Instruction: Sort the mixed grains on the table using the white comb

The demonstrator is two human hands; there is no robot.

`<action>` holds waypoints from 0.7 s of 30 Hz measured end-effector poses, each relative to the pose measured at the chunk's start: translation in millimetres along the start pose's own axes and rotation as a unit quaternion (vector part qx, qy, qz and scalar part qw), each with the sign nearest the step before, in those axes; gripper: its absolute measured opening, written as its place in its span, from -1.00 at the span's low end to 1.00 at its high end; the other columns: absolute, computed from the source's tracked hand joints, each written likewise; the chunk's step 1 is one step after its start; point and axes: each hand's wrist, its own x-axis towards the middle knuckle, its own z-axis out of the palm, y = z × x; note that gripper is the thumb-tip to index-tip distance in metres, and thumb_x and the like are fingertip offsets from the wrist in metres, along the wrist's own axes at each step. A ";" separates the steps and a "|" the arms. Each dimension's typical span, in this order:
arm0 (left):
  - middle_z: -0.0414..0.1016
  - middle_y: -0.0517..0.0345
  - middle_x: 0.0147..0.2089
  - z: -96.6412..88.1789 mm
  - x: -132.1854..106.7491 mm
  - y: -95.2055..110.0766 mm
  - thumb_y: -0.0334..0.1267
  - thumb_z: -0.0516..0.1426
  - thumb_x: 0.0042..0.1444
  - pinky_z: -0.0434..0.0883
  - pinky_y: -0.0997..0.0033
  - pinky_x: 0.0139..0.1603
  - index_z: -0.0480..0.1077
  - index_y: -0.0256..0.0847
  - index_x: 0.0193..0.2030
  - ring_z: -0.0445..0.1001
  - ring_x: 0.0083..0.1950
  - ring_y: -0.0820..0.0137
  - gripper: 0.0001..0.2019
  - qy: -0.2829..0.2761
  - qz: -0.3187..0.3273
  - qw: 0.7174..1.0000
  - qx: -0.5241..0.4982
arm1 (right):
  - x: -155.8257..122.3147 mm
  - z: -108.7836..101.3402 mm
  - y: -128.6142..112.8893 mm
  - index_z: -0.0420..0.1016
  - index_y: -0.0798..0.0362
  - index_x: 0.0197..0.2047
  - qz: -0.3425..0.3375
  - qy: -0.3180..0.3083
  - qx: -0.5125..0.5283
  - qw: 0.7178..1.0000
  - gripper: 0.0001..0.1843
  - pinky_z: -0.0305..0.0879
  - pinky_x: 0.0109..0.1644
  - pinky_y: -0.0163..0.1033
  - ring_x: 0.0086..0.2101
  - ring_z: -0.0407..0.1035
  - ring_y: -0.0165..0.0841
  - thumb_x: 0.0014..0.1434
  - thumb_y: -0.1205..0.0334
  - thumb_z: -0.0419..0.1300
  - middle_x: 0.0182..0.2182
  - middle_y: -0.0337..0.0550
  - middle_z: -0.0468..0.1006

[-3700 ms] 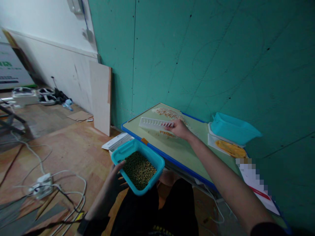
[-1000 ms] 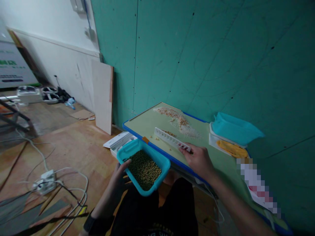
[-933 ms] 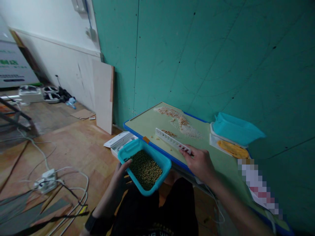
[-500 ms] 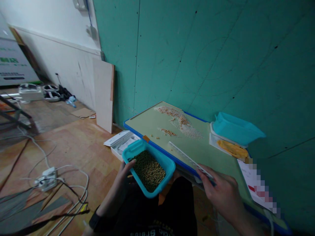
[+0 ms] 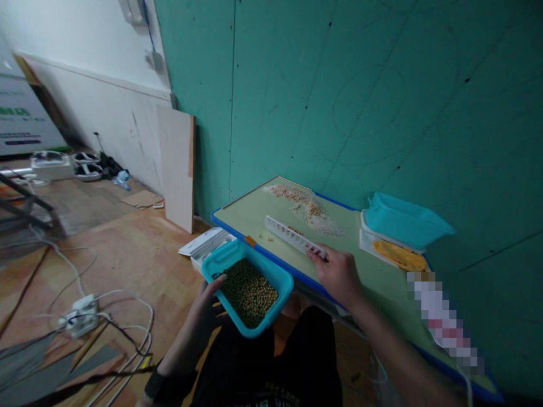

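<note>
My left hand [image 5: 210, 302] grips the near-left side of a turquoise plastic basin [image 5: 275, 271], thumb over the rim and fingers underneath. Green beans [image 5: 240, 277] and tan beans [image 5: 261, 297] lie mixed in it. The basin is held beside the table's blue edge. In my right hand [image 5: 337, 274] is a long white plastic strip with a row of holes [image 5: 291, 234], closed at its near end and standing on edge over the table. Behind the strip, a small group of tan beans [image 5: 296, 230] partly shows. Farther back, a pile of white grains and tan beans [image 5: 316, 209] spreads across the tabletop.
The pale green table [image 5: 241, 212] stands against a green wall. At its right are another turquoise basin [image 5: 407, 217], a white tray [image 5: 365, 240] and an orange cloth [image 5: 399, 255]. An opened white box [image 5: 203, 242] lies below the left edge. Cables and a power strip [image 5: 82, 316] are on the floor.
My right hand has moved left and farther over the table, bringing the white strip in front of the small bean group. The held basin has shifted slightly left.
</note>
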 end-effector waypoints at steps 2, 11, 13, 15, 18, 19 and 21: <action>0.64 -0.05 -0.07 -6.8 5.8 1.3 0.19 0.35 -0.05 0.54 0.17 -0.20 0.27 -0.03 0.35 0.65 -0.09 0.04 -0.16 0.015 -0.006 1.000 -0.002 | 11.4 6.3 0.9 0.71 0.06 -0.09 -0.003 -0.019 0.019 1.000 -0.71 0.44 -0.29 -0.26 -0.33 0.65 -0.15 0.31 0.22 0.15 -0.30 -0.01 0.75; 0.61 0.00 -0.11 -12.7 11.8 0.4 0.18 0.39 -0.09 0.52 0.14 -0.19 0.29 0.01 0.31 0.63 -0.12 0.05 -0.17 0.037 -0.001 0.999 -0.013 | -10.3 -2.9 -16.6 0.70 -0.05 -0.08 -0.011 -0.052 0.127 0.990 -0.73 0.50 -0.17 -0.25 -0.24 0.66 -0.20 0.34 0.19 0.16 -0.19 -0.11 0.75; 0.63 -0.01 -0.10 -8.9 8.8 -0.3 0.19 0.38 -0.09 0.51 0.16 -0.18 0.29 0.00 0.31 0.63 -0.12 0.06 -0.17 0.026 -0.004 1.000 -0.010 | -10.2 -6.1 -4.8 0.70 -0.02 -0.11 0.021 -0.035 0.135 0.990 -0.75 0.52 -0.15 -0.22 -0.23 0.66 -0.16 0.32 0.14 0.18 -0.21 -0.08 0.75; 0.63 -0.02 -0.10 -4.8 5.3 -1.3 0.20 0.37 -0.08 0.51 0.17 -0.18 0.30 -0.03 0.30 0.63 -0.11 0.07 -0.18 0.014 -0.004 1.000 -0.006 | -4.4 -8.4 15.0 0.71 0.02 -0.16 0.057 -0.006 0.129 0.990 -0.74 0.54 -0.15 -0.17 -0.23 0.66 -0.11 0.29 0.11 0.20 -0.26 -0.05 0.75; 0.63 -0.04 -0.06 0.3 1.0 -2.9 0.21 0.34 -0.06 0.52 0.20 -0.19 0.31 -0.04 0.30 0.63 -0.09 0.06 -0.19 0.001 -0.003 1.000 0.000 | 6.4 -10.5 45.6 0.71 0.06 -0.18 0.083 0.029 0.103 0.991 -0.70 0.54 -0.10 -0.10 -0.18 0.65 -0.05 0.25 0.06 0.22 -0.25 0.00 0.75; 0.62 -0.04 -0.04 1.5 0.2 -3.2 0.21 0.34 -0.05 0.53 0.21 -0.20 0.30 -0.03 0.31 0.63 -0.08 0.06 -0.19 -0.002 -0.004 1.000 0.001 | 8.8 -10.8 52.9 0.71 0.07 -0.19 0.087 0.033 0.095 0.991 -0.69 0.54 -0.09 -0.08 -0.18 0.65 -0.04 0.24 0.05 0.22 -0.25 0.01 0.75; 0.62 -0.05 -0.01 2.3 0.0 -3.2 0.21 0.34 -0.04 0.53 0.23 -0.22 0.28 0.00 0.33 0.63 -0.05 0.05 -0.19 -0.007 -0.006 1.000 0.003 | 11.0 -10.6 61.3 0.71 0.08 -0.20 0.091 0.033 0.093 0.991 -0.68 0.54 -0.07 -0.05 -0.18 0.65 -0.03 0.23 0.04 0.23 -0.26 0.01 0.75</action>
